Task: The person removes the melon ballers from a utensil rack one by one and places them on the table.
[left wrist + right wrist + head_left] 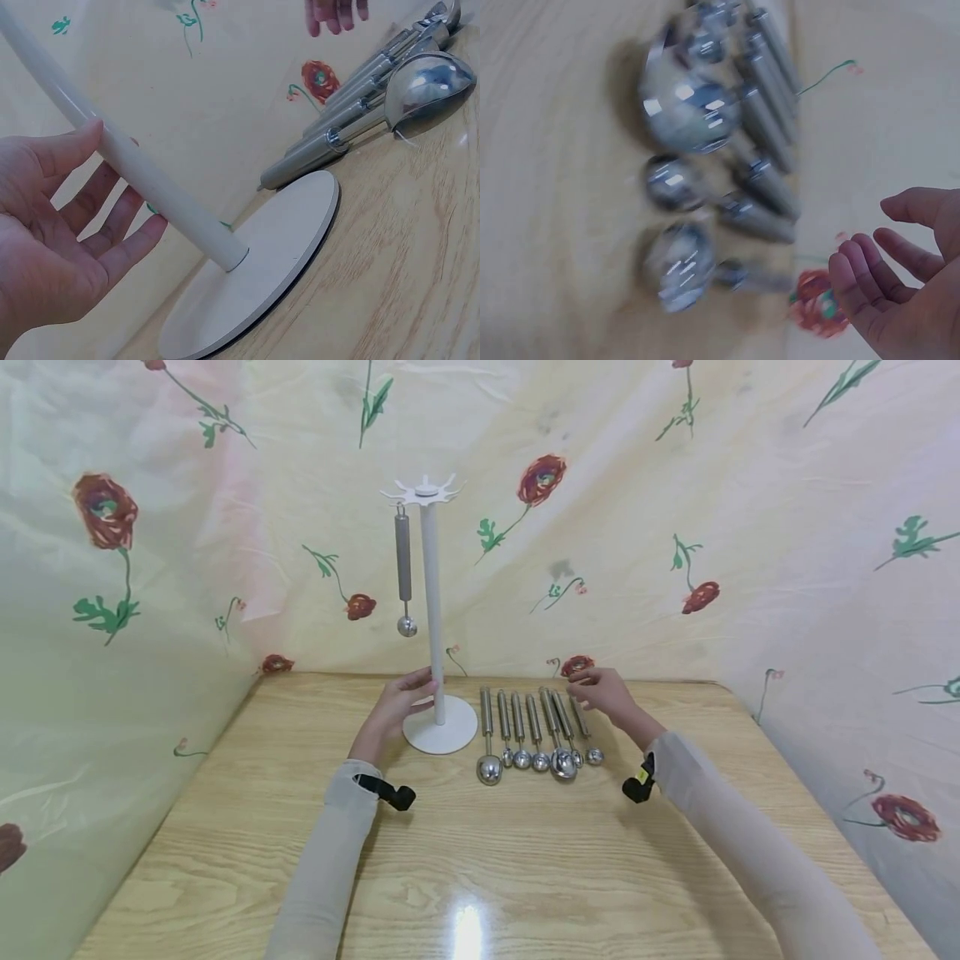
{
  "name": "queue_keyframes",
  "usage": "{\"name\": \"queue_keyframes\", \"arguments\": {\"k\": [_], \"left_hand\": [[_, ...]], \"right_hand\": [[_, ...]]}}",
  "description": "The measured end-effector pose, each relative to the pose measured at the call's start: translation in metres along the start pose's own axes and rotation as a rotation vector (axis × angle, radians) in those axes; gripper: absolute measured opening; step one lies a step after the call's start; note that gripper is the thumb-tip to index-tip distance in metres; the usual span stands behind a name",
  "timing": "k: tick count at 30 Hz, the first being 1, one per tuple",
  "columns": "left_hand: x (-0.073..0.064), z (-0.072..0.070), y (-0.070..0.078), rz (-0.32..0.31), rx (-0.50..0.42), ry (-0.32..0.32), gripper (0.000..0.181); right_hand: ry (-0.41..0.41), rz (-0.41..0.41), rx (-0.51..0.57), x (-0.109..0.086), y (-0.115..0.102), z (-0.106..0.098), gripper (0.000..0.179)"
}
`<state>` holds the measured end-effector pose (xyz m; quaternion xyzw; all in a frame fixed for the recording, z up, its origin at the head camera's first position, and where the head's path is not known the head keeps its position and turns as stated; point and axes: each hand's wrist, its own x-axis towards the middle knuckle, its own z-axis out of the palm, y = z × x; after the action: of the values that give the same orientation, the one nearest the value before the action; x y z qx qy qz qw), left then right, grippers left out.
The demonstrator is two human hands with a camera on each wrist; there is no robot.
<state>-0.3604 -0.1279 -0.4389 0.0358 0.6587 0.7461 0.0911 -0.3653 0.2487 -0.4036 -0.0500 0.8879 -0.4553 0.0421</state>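
Note:
My left hand (402,702) holds the pole of a white rack stand (432,585), thumb on one side and fingers on the other, low down above its round base. From a hook on the stand's top hangs a steel melon baller (403,560). Right of the base, several steel scoops and ballers lie in a row, handles toward the back; a large scoop (489,768) is at the row's left end. At the right end, my right hand (606,693) hovers by the handle of a small baller (594,755). In the right wrist view its fingers are loosely bent around nothing.
A wooden table (450,852) bears the stand and the utensils. Cloth with a poppy print (637,485) hangs close behind the table and along both sides. The stand's hooks (423,491) spread outward at its top.

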Motion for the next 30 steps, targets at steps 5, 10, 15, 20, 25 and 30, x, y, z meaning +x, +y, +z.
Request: {"name": "queue_keyframes", "arguments": {"k": [5,10,15,20,25,30], "left_hand": [[0.0,0.0,0.0,0.013,0.002,-0.006,0.045],[0.0,-0.001,-0.001,0.015,-0.003,-0.008,0.045],[-0.001,-0.001,0.0,0.006,-0.003,-0.012,0.045],[-0.002,-0.001,0.001,0.007,-0.009,-0.005,0.044],[-0.003,0.0,0.002,0.011,-0.003,-0.01,0.046],[-0.002,0.0,0.001,0.011,-0.004,-0.021,0.045]], "right_hand": [[-0.025,-0.103,0.059,0.008,-0.028,-0.001,0.043],[-0.028,-0.172,0.113,0.015,-0.062,0.002,0.042],[-0.01,-0.262,0.153,0.016,-0.101,0.012,0.04],[-0.025,-0.323,0.259,0.014,-0.14,0.024,0.037],[-0.078,-0.383,0.349,0.013,-0.17,0.034,0.037],[-0.121,-0.433,0.375,0.012,-0.196,0.041,0.034]]}}
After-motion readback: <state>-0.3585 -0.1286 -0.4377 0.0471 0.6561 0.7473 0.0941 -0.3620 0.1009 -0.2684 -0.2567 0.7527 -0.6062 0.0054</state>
